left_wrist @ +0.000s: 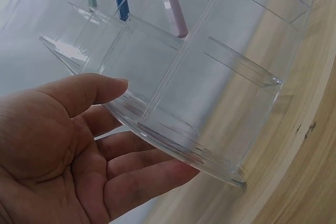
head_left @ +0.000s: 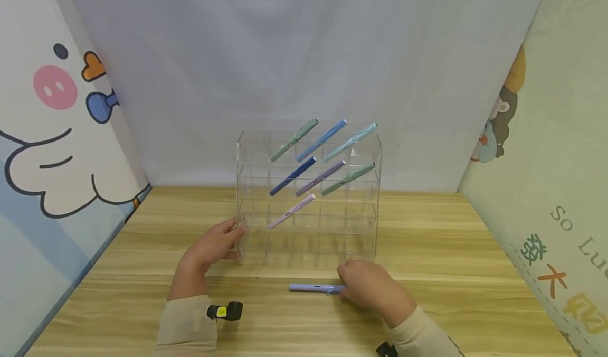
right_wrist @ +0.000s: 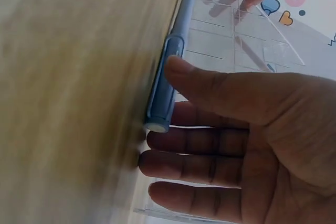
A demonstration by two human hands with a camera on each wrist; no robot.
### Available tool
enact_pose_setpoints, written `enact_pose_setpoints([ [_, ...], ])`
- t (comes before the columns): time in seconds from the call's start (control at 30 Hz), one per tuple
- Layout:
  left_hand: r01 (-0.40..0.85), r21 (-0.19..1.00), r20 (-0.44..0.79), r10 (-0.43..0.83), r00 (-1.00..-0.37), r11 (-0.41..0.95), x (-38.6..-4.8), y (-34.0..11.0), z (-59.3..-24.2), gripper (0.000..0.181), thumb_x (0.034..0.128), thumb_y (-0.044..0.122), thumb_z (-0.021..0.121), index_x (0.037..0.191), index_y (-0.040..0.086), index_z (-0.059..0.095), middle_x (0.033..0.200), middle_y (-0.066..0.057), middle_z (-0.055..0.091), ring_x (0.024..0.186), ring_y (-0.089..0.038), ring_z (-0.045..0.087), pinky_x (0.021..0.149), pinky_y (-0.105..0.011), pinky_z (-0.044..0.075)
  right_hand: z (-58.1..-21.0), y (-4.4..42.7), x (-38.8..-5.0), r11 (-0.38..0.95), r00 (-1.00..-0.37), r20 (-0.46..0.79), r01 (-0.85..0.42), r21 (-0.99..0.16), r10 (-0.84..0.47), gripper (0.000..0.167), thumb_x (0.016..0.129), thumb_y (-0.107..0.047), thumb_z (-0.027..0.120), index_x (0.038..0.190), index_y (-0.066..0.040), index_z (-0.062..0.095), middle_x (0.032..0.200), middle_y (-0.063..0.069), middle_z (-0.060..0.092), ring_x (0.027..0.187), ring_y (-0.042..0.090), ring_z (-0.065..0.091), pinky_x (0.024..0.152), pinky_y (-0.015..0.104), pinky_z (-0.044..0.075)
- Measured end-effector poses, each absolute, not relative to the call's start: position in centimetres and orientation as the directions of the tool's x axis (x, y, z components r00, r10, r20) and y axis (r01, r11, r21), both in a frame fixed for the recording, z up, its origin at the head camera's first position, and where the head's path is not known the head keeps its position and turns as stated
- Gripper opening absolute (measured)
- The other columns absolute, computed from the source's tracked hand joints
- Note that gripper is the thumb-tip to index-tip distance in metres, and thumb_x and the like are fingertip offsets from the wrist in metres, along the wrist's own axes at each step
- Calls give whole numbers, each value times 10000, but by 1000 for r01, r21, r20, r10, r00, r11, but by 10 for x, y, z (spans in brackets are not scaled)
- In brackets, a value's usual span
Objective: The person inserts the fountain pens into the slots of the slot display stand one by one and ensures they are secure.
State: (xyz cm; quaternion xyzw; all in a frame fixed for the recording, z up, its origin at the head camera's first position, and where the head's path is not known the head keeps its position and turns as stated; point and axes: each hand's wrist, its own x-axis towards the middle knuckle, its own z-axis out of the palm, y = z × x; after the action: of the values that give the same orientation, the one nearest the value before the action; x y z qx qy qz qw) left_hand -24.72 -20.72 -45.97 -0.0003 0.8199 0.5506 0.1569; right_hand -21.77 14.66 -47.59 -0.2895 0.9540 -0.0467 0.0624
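Note:
A clear acrylic pen rack (head_left: 309,243) with stepped, divided tiers stands upright on the table. My left hand (head_left: 216,246) holds its left side panel, thumb on one face and fingers on the other, as the left wrist view shows. In front of the rack a periwinkle capped pen (head_left: 313,288) lies level at the tabletop. My right hand (head_left: 372,291) pinches that pen's clip end between thumb and index finger (right_wrist: 181,66), the other fingers stretched out below. In the rack's third row leans a pink pen (head_left: 292,212).
Three pens lean in the top row: green (head_left: 294,140), blue (head_left: 321,141) and pale blue (head_left: 350,142). Below them are a dark blue pen (head_left: 293,176), a purple pen (head_left: 320,178) and another green pen (head_left: 349,179). A white curtain (head_left: 304,56) hangs behind the wooden table (head_left: 427,251).

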Motion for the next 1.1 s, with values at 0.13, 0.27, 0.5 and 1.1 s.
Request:
enact_pose_setpoints([
  [0.13,-173,904,-258,175,-950,392,-248,-206,-459,618,1059,367,430,1582,132,201,1572,-221,287,1417,-435,320,1003,-446,509,-476,145,-217,823,-818,-96,-558,-104,-567,319,753,-293,846,883,-64,667,834,6,609,777,186,611,710,370,545],
  [0.27,-173,903,-259,177,-950,393,-248,-206,-460,622,1060,370,431,1585,141,188,1585,-223,255,1426,-431,303,1008,-451,504,-476,145,-217,821,-816,-98,-560,-110,-570,272,762,-243,846,872,-65,672,818,-6,606,762,171,599,714,357,541],
  [0.5,-174,905,-256,171,-951,388,-248,-207,-460,638,1052,397,442,1587,160,186,1589,-221,248,1430,-419,302,1005,-444,507,-476,147,-217,813,-809,-95,-567,-132,-580,193,788,-186,821,816,-90,656,775,-31,594,689,125,550,642,327,515],
  [1.1,-180,901,-260,160,-952,394,-247,-207,-460,662,1040,427,459,1586,167,190,1592,-211,250,1430,-412,306,1011,-438,504,-443,169,-220,745,-781,-21,-586,-319,-624,277,892,-196,716,710,-200,508,673,-100,456,589,56,392,520,228,353],
])
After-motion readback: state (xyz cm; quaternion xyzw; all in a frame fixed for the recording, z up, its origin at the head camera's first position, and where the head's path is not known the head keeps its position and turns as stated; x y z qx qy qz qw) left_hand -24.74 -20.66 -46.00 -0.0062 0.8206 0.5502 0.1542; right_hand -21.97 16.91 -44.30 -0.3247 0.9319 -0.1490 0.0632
